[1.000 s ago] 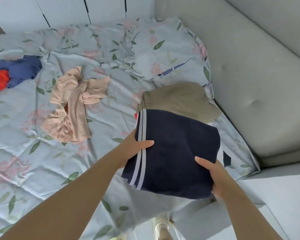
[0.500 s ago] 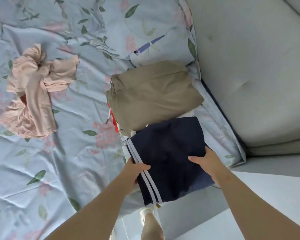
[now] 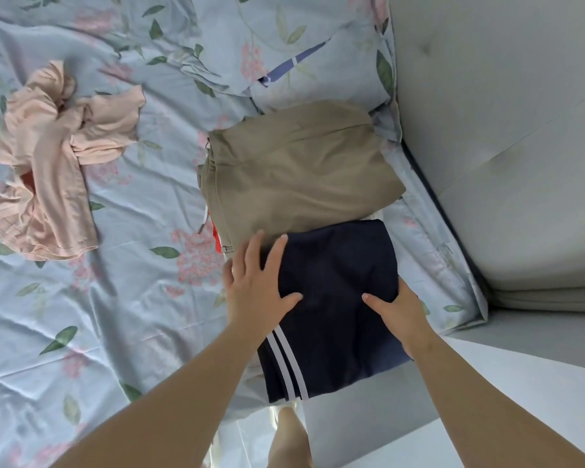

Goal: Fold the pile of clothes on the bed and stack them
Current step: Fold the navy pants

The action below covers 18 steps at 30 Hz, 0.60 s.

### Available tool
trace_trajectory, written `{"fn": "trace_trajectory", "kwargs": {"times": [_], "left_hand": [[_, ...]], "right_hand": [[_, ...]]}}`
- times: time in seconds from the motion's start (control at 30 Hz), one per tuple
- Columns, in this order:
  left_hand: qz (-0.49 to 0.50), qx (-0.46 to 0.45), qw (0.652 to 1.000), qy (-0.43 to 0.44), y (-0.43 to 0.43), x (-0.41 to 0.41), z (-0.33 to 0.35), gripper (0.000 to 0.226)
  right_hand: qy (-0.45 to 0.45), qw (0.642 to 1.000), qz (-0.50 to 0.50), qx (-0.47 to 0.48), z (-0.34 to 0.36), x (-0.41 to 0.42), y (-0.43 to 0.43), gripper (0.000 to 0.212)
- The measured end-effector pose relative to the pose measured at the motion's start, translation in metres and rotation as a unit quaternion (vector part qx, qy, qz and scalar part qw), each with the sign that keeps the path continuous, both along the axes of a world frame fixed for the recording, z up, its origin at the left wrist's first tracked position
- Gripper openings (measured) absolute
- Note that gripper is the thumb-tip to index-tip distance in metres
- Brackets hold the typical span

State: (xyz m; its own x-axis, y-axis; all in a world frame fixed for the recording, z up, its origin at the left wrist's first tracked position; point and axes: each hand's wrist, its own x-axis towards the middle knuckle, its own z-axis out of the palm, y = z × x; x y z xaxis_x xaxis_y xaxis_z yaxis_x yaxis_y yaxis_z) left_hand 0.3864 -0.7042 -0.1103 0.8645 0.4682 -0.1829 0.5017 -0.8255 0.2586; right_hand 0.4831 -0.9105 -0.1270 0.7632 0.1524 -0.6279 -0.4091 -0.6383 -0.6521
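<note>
a bed (image 3: 132, 315) in a pale blue floral sheet fills the view, with a grey padded headboard (image 3: 504, 163) along its right side. the folded navy garment (image 3: 338, 282) with white stripes lies at the near corner. its far edge meets the folded khaki garment (image 3: 294, 177) and its near end juts past the mattress edge. it looks light, soft and limp, likely to slump open if lifted by one corner, so it's best supported at both side edges. the left grip (image 3: 254, 285) lies flat with fingers spread on the left edge, fingertips reaching the khaki. the right grip (image 3: 399, 312) holds the right edge, thumb on top, fingers hidden beneath: apparently a pinch. a crumpled pink garment (image 3: 48, 157) waits well apart.
</note>
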Motion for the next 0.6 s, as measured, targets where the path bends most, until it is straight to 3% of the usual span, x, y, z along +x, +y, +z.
{"fn": "trace_trajectory", "kwargs": {"times": [0.07,0.17,0.27,0.43,0.5,0.6], "left_hand": [[-0.037,-0.065,0.994,0.076,0.009,0.014,-0.006,0.092],[-0.043,-0.153,0.98,0.12,0.011,0.025,-0.011,0.068],[-0.089,-0.165,0.968,0.165,0.009,0.025,-0.013,0.051],[-0.08,-0.079,0.992,0.054,0.028,0.039,-0.019,0.042],[-0.043,-0.107,0.993,0.031,0.029,0.034,-0.019,0.047],[0.045,-0.217,0.975,-0.001,0.029,0.021,-0.014,0.059]], "right_hand": [[0.004,1.0,-0.008,0.006,-0.003,0.0,0.0,0.037],[0.014,1.0,-0.021,0.017,-0.006,-0.002,-0.002,0.037],[0.023,0.999,-0.025,0.027,-0.007,-0.003,-0.002,0.035],[0.067,0.997,-0.015,0.033,0.005,0.01,0.01,0.028],[0.141,0.988,-0.002,0.068,0.019,0.019,0.014,0.018],[0.246,0.956,0.0,0.159,0.048,0.034,0.02,0.028]]}}
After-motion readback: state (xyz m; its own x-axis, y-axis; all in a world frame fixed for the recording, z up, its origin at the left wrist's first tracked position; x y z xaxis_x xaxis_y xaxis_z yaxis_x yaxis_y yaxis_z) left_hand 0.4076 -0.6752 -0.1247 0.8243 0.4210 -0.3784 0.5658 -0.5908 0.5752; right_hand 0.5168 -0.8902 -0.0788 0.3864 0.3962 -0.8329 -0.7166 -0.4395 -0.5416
